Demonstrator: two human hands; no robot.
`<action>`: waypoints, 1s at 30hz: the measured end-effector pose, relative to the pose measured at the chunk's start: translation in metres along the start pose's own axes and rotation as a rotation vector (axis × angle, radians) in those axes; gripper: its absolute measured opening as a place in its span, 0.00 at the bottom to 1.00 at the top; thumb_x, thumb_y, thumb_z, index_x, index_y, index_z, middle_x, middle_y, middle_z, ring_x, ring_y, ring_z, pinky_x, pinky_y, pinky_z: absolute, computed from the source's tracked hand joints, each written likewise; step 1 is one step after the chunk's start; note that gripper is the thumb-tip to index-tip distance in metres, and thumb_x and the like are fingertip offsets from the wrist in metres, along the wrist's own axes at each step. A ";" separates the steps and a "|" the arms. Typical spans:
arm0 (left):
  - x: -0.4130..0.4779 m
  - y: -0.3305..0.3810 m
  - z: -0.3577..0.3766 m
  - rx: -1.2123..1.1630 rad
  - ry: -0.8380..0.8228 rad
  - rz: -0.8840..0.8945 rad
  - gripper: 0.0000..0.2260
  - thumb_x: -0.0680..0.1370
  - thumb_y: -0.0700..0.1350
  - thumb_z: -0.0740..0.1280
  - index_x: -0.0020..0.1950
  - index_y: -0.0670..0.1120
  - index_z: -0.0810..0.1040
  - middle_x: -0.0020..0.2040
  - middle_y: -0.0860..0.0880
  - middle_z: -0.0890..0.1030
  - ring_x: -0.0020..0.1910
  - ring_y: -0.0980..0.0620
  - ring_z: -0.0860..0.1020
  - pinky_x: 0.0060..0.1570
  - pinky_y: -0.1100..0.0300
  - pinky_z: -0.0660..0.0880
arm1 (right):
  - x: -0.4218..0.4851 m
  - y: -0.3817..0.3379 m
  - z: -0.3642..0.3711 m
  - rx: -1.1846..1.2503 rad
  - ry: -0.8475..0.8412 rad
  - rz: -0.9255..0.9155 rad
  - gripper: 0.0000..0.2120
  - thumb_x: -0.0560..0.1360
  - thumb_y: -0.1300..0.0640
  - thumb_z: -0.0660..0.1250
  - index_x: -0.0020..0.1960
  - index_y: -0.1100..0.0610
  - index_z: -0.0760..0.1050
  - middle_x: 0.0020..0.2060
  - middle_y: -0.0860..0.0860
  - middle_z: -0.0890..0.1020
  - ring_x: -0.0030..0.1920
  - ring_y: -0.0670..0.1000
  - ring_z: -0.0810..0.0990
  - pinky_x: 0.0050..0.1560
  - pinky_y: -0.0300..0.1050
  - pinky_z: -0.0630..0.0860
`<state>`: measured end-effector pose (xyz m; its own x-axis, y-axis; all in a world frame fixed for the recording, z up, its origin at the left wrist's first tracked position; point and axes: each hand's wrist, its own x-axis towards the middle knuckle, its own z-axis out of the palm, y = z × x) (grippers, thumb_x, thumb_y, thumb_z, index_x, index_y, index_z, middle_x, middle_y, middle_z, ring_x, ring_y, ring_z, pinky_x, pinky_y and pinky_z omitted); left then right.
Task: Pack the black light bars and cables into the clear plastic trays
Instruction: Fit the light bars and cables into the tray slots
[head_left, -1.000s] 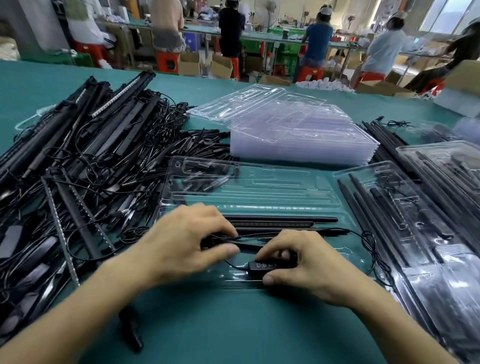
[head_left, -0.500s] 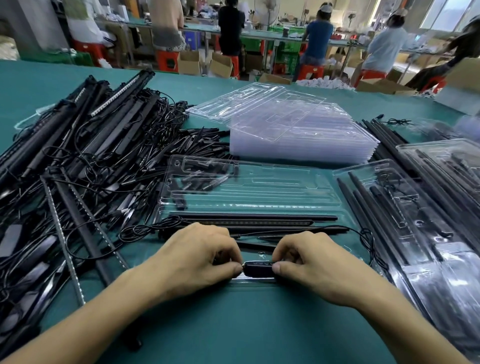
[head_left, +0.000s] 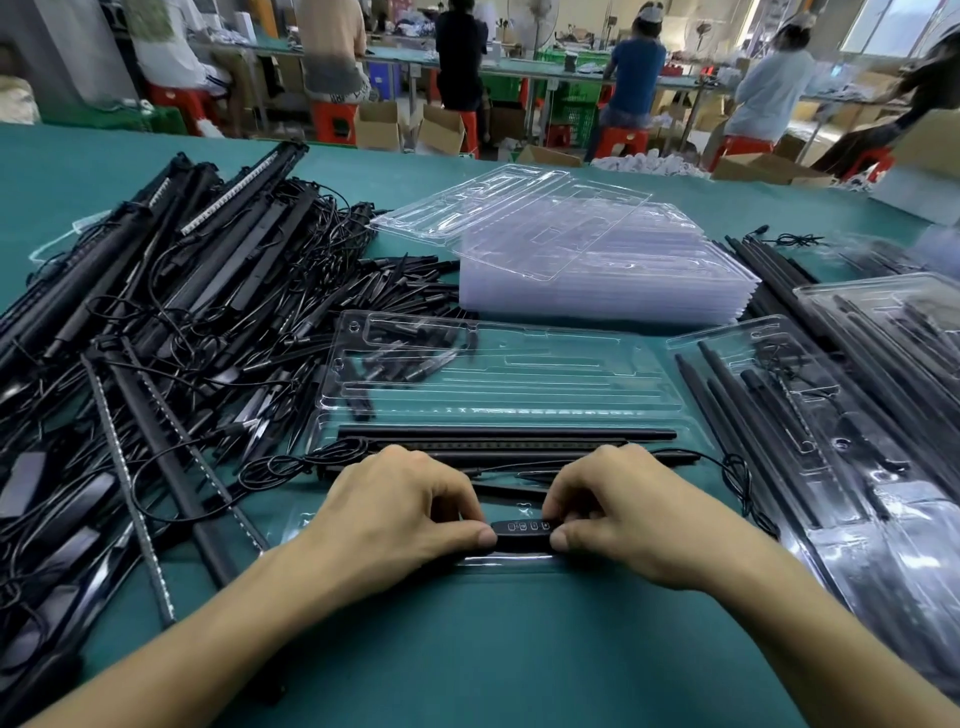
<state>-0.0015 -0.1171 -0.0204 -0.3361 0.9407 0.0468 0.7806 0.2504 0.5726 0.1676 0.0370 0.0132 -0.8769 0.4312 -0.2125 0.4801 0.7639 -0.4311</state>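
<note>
- Your left hand (head_left: 400, 514) and right hand (head_left: 628, 514) meet at lower centre of the frame. Each grip pinches one end of the inline controller (head_left: 522, 527), thumb on the near edge and curled fingers on the far edge.
- The inline controller is a slim black oblong in matte plastic with rounded ends and a row of four small pale button marks on top. It sits at the near edge of the open tray (head_left: 519, 374), over a glossy clear lip. Can't tell if it's seated in a pocket.
- The open tray is thin, clear, shiny moulded plastic with long parallel channels, lying flat at centre frame.
- The packed light bars (head_left: 509, 433) are long, straight, black rods lying side by side in the near channels, just above your knuckles. One shows a fine dotted strip.
- A thin black cable (head_left: 291, 462) loops loosely off the tray's left edge.
- The loose pile (head_left: 156, 291) fills the left of the frame: tangled black bars, wiry leads, some strips with pale LED dots.
- The empty tray stack (head_left: 597, 260) is at upper centre, with the top sheet skewed.
- The filled trays (head_left: 857, 415) are at the right, overlapping, with black rods under glossy plastic.
- The table (head_left: 493, 649) has a matte teal surface.
</note>
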 end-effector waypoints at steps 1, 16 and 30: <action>0.000 0.000 0.000 0.020 0.000 0.001 0.07 0.68 0.65 0.73 0.42 0.65 0.81 0.35 0.66 0.80 0.38 0.64 0.77 0.38 0.61 0.74 | 0.000 0.000 0.000 -0.009 0.013 -0.001 0.05 0.71 0.50 0.74 0.46 0.47 0.82 0.36 0.44 0.82 0.38 0.40 0.79 0.38 0.33 0.71; 0.006 -0.007 0.003 -0.173 -0.019 -0.077 0.15 0.63 0.67 0.74 0.38 0.58 0.82 0.31 0.58 0.81 0.30 0.60 0.77 0.36 0.56 0.78 | -0.007 -0.002 0.003 -0.149 0.065 -0.104 0.03 0.73 0.51 0.70 0.43 0.48 0.76 0.38 0.42 0.79 0.43 0.43 0.74 0.47 0.43 0.73; 0.006 -0.005 0.004 -0.210 -0.016 -0.074 0.11 0.69 0.65 0.71 0.41 0.59 0.82 0.33 0.60 0.82 0.32 0.60 0.78 0.37 0.57 0.76 | -0.006 0.009 0.004 -0.141 0.064 -0.230 0.12 0.78 0.49 0.66 0.61 0.42 0.78 0.48 0.43 0.79 0.50 0.42 0.73 0.53 0.39 0.71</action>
<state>-0.0055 -0.1117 -0.0266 -0.3784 0.9256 -0.0135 0.6267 0.2668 0.7322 0.1773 0.0399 0.0071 -0.9620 0.2648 -0.0659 0.2713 0.9024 -0.3347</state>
